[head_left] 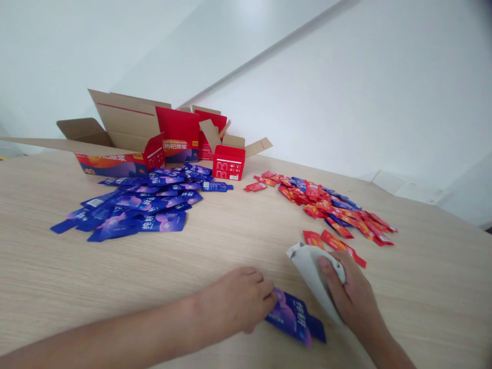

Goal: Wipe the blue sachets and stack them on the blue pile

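Note:
My left hand [246, 300] is closed, with its curled fingertips on the left end of some purple-blue pouches [290, 315]. At least two of them overlap low over the table. In my right hand [357, 294] is a white, soft-looking folded item [313, 274], with dark marks at its upper corner. Whether it is a cloth or a bag I cannot tell. My thumb presses on its near face, while the fingers go behind it. Just beyond it lie loose red pouches [342, 246].
A pile of purple-blue pouches [149, 200] spreads at the left. Red pouches [326, 200], mixed with a few blue ones, lie at the right. Open cartons stand behind: a wide one [111, 164], a small red box [229, 163] and others. A white wall [365, 87] rises behind the wooden table [215, 246].

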`<state>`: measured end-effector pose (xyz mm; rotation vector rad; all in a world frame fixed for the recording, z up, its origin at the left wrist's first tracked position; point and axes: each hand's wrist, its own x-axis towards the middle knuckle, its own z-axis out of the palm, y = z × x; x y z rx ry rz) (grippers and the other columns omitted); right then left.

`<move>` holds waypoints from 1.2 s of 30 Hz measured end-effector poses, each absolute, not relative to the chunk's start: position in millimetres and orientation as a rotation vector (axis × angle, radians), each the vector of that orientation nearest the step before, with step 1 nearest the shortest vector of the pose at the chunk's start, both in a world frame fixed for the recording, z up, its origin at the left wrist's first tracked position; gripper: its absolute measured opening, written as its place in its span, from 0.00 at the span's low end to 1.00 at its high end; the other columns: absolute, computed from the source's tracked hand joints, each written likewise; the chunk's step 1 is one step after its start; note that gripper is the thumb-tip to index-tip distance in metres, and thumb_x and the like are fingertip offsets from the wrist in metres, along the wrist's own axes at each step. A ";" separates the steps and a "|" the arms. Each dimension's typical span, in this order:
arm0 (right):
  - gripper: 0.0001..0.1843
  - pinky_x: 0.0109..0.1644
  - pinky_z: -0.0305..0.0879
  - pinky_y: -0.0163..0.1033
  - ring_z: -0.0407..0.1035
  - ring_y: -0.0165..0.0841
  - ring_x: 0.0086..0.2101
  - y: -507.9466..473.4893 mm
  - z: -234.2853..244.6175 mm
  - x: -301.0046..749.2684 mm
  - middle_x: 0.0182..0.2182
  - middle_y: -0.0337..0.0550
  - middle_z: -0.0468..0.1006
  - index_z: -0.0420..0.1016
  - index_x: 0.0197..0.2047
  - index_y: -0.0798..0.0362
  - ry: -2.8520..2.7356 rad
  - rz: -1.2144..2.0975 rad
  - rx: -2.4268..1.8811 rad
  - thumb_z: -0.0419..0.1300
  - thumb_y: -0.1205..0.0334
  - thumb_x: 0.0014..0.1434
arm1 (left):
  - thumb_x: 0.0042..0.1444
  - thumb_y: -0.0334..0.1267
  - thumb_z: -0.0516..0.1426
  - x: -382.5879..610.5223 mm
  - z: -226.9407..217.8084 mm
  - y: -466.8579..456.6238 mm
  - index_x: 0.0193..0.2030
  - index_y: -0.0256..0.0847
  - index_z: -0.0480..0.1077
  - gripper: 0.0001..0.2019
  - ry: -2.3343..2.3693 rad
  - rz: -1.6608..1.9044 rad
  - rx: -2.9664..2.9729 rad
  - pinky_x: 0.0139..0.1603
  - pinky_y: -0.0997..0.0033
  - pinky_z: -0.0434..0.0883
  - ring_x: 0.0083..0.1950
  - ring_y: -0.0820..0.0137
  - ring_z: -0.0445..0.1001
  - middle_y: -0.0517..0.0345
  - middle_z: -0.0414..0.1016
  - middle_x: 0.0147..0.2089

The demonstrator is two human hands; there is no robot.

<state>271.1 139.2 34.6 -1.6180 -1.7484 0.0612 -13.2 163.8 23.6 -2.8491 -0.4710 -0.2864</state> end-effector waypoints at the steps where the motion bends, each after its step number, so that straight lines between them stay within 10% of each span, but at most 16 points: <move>1: 0.20 0.47 0.69 0.46 0.73 0.42 0.42 139.3 35.0 272.6 0.41 0.44 0.77 0.72 0.45 0.47 -1.730 0.062 -1.635 0.51 0.40 0.71 | 0.60 0.42 0.67 -13.8 23.5 163.1 0.53 0.40 0.73 0.17 -0.467 -0.302 -2.839 0.43 0.63 0.68 0.40 0.65 0.74 0.59 0.79 0.42; 18: 0.25 0.51 0.68 0.48 0.74 0.44 0.46 147.3 38.9 290.3 0.45 0.47 0.79 0.73 0.48 0.48 -1.623 0.030 -1.682 0.50 0.36 0.69 | 0.70 0.38 0.56 -10.4 30.9 167.8 0.41 0.41 0.72 0.07 -0.432 -0.421 -2.830 0.40 0.60 0.64 0.35 0.66 0.72 0.60 0.76 0.37; 29: 0.28 0.45 0.66 0.46 0.71 0.43 0.38 147.8 49.0 304.7 0.37 0.44 0.77 0.74 0.43 0.50 -1.413 -0.081 -1.670 0.49 0.33 0.68 | 0.67 0.54 0.56 -78.2 94.2 255.5 0.28 0.42 0.71 0.21 -1.667 -0.853 -3.281 0.29 0.68 0.63 0.23 0.68 0.72 0.60 0.72 0.21; 36: 0.30 0.50 0.69 0.51 0.74 0.47 0.43 152.3 35.6 300.1 0.41 0.47 0.80 0.74 0.46 0.49 -1.426 0.006 -1.685 0.49 0.31 0.67 | 0.70 0.50 0.57 -123.1 83.2 325.2 0.54 0.37 0.72 0.18 -2.589 -1.961 -2.582 0.39 0.65 0.77 0.39 0.70 0.77 0.53 0.77 0.47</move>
